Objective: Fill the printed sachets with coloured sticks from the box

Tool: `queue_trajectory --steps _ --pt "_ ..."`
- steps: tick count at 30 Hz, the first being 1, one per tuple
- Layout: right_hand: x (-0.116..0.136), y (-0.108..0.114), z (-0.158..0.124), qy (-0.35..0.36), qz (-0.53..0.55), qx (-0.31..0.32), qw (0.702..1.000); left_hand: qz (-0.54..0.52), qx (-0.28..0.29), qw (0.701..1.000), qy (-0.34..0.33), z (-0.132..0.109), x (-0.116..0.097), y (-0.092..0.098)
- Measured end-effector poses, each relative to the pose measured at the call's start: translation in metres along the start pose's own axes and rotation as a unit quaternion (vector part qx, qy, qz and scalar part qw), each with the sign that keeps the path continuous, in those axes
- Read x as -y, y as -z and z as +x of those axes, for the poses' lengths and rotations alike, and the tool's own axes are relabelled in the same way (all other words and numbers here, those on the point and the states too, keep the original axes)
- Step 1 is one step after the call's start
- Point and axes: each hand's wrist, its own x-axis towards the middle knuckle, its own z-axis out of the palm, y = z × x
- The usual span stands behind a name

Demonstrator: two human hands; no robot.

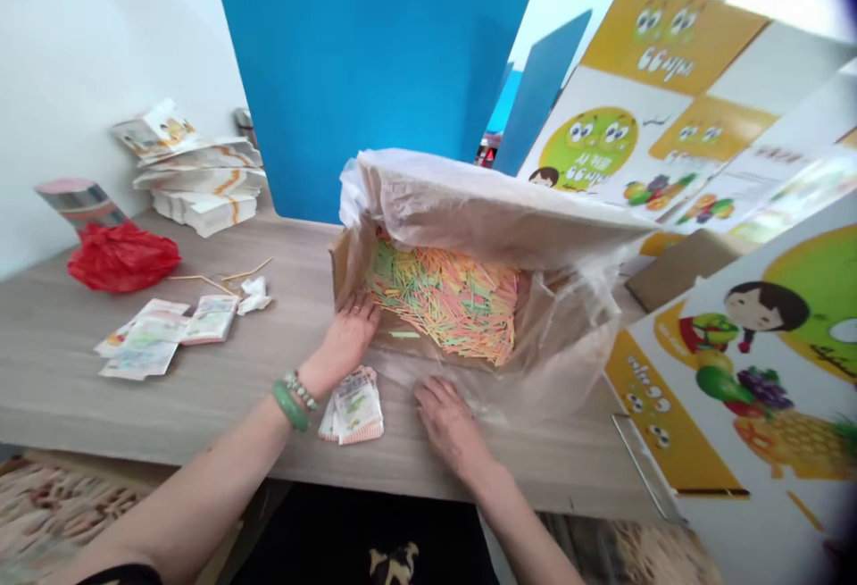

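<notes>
A cardboard box (339, 272) lined with a clear plastic bag (569, 335) lies in front of me, holding many thin coloured strips (455, 299) in orange, green and yellow. At its front left corner, my left hand (352, 330) rests with fingers stretched against the box and liner, holding nothing that I can see. My right hand (445, 415) lies flat at the liner's front edge, fingers extended. Between the two hands sits a small stack of printed packets (354, 408) on the table. A green bangle and beads circle my left wrist.
Left on the table (268, 424) are more printed packets (151, 339), a crumpled white tissue (254, 295), a red plastic bag (124, 256) and stacked white bundles (207, 183). A blue panel (375, 76) stands behind; printed cartons (736, 371) crowd the right.
</notes>
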Motion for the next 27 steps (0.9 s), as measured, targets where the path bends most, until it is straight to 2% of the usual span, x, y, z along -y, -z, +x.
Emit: queue_trajectory --steps 2,4,5,7,10,12,14,17,21,24,27 --pt "0.008 0.002 -0.005 0.004 0.015 -0.009 1.0 -0.027 0.008 0.999 -0.04 -0.011 -0.004 0.011" --pt "0.019 0.004 -0.01 -0.013 0.03 0.022 0.999 -0.075 0.031 0.996 -0.037 -0.032 -0.007 0.022" --pt "0.025 0.005 -0.012 -0.029 0.038 0.043 0.998 -0.097 0.045 0.994 -0.006 -0.045 -0.009 0.026" --pt "0.035 0.004 -0.011 -0.069 0.055 0.078 0.993 -0.127 0.072 0.983 0.109 -0.074 -0.011 0.03" --pt "0.051 -0.004 0.003 -0.143 0.072 0.108 0.981 -0.162 0.115 0.933 0.299 -0.114 -0.016 0.031" --pt "0.064 -0.011 0.018 -0.197 0.066 0.107 0.972 -0.184 0.134 0.905 0.358 -0.131 -0.023 0.029" --pt "0.077 -0.019 0.033 -0.226 0.049 0.09 0.969 -0.194 0.137 0.901 0.362 -0.138 -0.033 0.026" --pt "0.09 -0.031 0.047 -0.239 0.029 0.054 0.969 -0.188 0.126 0.912 0.343 -0.137 -0.047 0.021" --pt "0.088 -0.04 0.049 -0.277 0.07 0.041 0.957 -0.193 0.1 0.913 0.345 -0.14 -0.051 0.01" --pt "0.08 -0.04 0.043 -0.275 0.098 0.017 0.956 -0.271 0.033 0.891 0.363 -0.147 -0.041 0.003" --pt "0.077 -0.037 0.034 -0.254 0.146 -0.084 0.952 -0.36 -0.042 0.851 0.379 -0.152 -0.036 0.006"
